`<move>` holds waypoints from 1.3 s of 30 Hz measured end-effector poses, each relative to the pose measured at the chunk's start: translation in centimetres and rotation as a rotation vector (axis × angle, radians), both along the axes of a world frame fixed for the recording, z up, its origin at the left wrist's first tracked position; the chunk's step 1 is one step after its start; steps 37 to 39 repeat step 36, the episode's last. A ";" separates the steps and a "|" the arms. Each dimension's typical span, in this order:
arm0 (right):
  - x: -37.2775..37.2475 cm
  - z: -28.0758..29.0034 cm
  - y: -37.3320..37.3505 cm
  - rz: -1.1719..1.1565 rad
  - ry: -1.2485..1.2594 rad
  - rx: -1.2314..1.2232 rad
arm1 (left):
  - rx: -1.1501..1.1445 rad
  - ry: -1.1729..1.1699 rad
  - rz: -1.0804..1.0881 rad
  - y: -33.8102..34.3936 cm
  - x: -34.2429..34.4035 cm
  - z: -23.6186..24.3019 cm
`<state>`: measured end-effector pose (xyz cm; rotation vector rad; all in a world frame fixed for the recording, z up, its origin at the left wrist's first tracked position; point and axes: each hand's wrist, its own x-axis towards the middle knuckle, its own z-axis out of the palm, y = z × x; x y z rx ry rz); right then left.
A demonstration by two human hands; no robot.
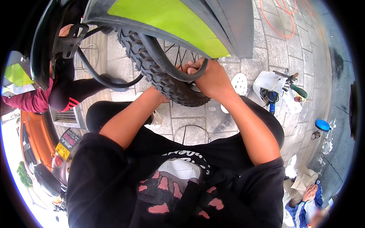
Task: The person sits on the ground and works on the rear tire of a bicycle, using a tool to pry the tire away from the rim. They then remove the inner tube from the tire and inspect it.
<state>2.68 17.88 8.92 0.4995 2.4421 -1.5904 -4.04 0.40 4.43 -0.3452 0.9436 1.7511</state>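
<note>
A knobby black tyre (pixel 152 70) with spokes stands in front of me, under a black fender with a lime-green panel (pixel 175 22). A smooth black inner tube (pixel 159 57) hangs in a curve along the tyre's side. My right hand (pixel 211 78) has its fingers wrapped round the tube's lower bend. Behind the tyre, low on its left side, is my left hand (pixel 163 98); the tyre covers most of its fingers. Some fingertips (pixel 186 67) show beside the tube near the spokes, and I cannot tell which hand they belong to.
A white bag with tools (pixel 272 89) lies right on the paving, with a green-handled tool (pixel 298 91). Beyond are a blue lid (pixel 322 125) and an orange hose (pixel 279 28). A person in dark leggings (pixel 76 89) is at the left; another person (pixel 304 197) sits lower right.
</note>
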 end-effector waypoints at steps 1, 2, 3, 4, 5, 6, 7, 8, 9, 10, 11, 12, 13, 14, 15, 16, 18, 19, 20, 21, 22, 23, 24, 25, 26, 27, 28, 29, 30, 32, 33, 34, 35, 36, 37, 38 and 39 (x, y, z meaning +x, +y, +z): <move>0.2 -0.5 0.0 -0.010 -0.012 -0.006 | -0.006 -0.063 0.022 0.0 0.0 0.4; 0.4 -1.0 -0.1 -0.064 -0.050 -0.073 | -0.014 -0.129 0.048 0.0 0.0 0.8; 0.6 -1.4 -0.2 -0.118 -0.088 -0.139 | 0.029 -0.175 0.036 -0.3 -0.2 0.9; 0.8 -1.7 -0.2 -0.172 -0.126 -0.204 | 0.073 -0.222 0.024 -0.6 -0.3 0.9; 0.9 -1.1 -0.2 -0.176 -0.217 -0.297 | 0.149 -0.186 -0.059 -1.2 -0.4 0.5; 0.6 0.0 0.1 -0.180 -0.301 -0.385 | 0.231 -0.141 -0.144 -1.5 -0.8 0.0; 0.3 0.5 0.3 -0.184 -0.384 -0.472 | 0.302 -0.122 -0.191 -1.6 -1.0 -0.4; 0.4 0.4 0.3 -0.197 -0.378 -0.537 | 0.373 -0.102 -0.239 -1.5 -1.1 -0.3; 0.4 0.3 0.3 -0.210 -0.371 -0.602 | 0.433 -0.108 -0.248 -1.1 -1.1 -0.1; 0.5 0.1 0.3 -0.221 -0.364 -0.667 | 0.425 -0.116 -0.244 -0.9 -1.0 0.0; 0.7 -0.1 0.5 -0.225 -0.385 -0.717 | 0.417 -0.121 -0.246 -0.7 -1.1 0.2; 0.8 -0.6 1.0 -0.227 -0.405 -0.768 | 0.340 -0.128 -0.236 -0.6 -1.3 0.3; 1.2 -1.2 1.3 -0.230 -0.425 -0.820 | 0.262 -0.133 -0.225 -0.4 -1.3 0.4; 1.6 -2.2 1.6 -0.258 -0.429 -0.928 | 0.064 -0.060 -0.177 0.5 -1.2 1.7; 1.9 -2.8 1.5 -0.259 -0.429 -0.960 | 0.060 0.013 -0.176 0.1 -1.2 1.2; 2.2 -3.2 1.4 -0.261 -0.427 -0.994 | 0.057 0.085 -0.178 -0.6 -1.1 -0.2; 2.6 -4.0 2.0 -0.294 -0.425 -1.004 | -0.077 0.232 -0.145 0.6 -0.4 1.1; 2.7 -4.3 2.2 -0.304 -0.434 -0.987 | -0.030 0.138 -0.146 0.7 -0.5 1.6; 2.6 -4.3 2.0 -0.304 -0.447 -0.980 | 0.002 0.043 -0.142 0.0 -0.9 1.7; 2.5 -3.8 1.6 -0.316 -0.417 -0.890 | 0.028 -0.053 -0.131 -0.9 -1.1 1.5; 2.6 -3.0 1.0 -0.332 -0.387 -0.799 | 0.080 -0.103 -0.205 -1.7 -1.2 0.2; 2.4 -2.3 0.6 -0.348 -0.358 -0.705 | 0.176 -0.154 -0.188 -2.0 -1.2 -0.5; 2.4 -0.1 0.4 -0.229 -0.335 -0.391 | 0.266 -0.210 -0.156 -2.6 -0.8 -0.8; 2.2 -0.3 0.0 -0.169 -0.211 -0.203 | 0.356 -0.265 -0.124 -3.0 -0.6 -1.2; 2.4 -0.4 -0.3 -0.114 -0.097 -0.011 | 0.463 -0.336 -0.140 -2.8 -0.3 -1.5; 2.5 -0.4 -0.7 -0.056 0.017 0.182 | 0.437 -0.350 -0.170 -2.4 0.0 -1.8; 2.6 -0.2 -1.1 -0.062 -0.048 0.185 | 0.412 -0.364 -0.198 -1.9 0.2 -2.2; 2.5 0.3 -1.2 -0.015 -0.048 0.191 | 0.392 -0.371 -0.221 -1.2 0.1 -2.4; 2.4 0.6 -1.3 0.033 -0.047 0.197 | 0.474 -0.430 -0.226 -1.1 0.0 -3.3; 2.3 0.3 -1.3 0.083 -0.036 0.149 | 0.491 -0.731 -0.126 -1.6 0.0 -4.8; 2.3 -0.5 -1.4 0.082 -0.020 0.093 | 0.564 -0.749 -0.134 -2.0 -0.3 -6.1; 2.2 -1.1 -1.3 0.081 -0.004 0.037 | 0.642 -0.763 -0.139 -2.3 -0.6 -7.3; 1.8 -0.6 -1.2 0.130 -0.118 -0.008 | 0.783 -0.643 -0.195 -3.0 -1.0 -9.8; 1.6 0.0 -0.6 0.161 -0.237 -0.050 | 0.781 -0.646 -0.209 -2.7 -1.4 -9.9; 1.6 0.0 -0.6 0.161 -0.237 -0.050 | 0.781 -0.646 -0.209 -2.7 -1.4 -9.9; 1.6 0.0 -0.6 0.161 -0.237 -0.050 | 0.781 -0.646 -0.209 -2.7 -1.4 -9.9; 1.6 0.0 -0.6 0.161 -0.237 -0.050 | 0.781 -0.646 -0.209 -2.7 -1.4 -9.9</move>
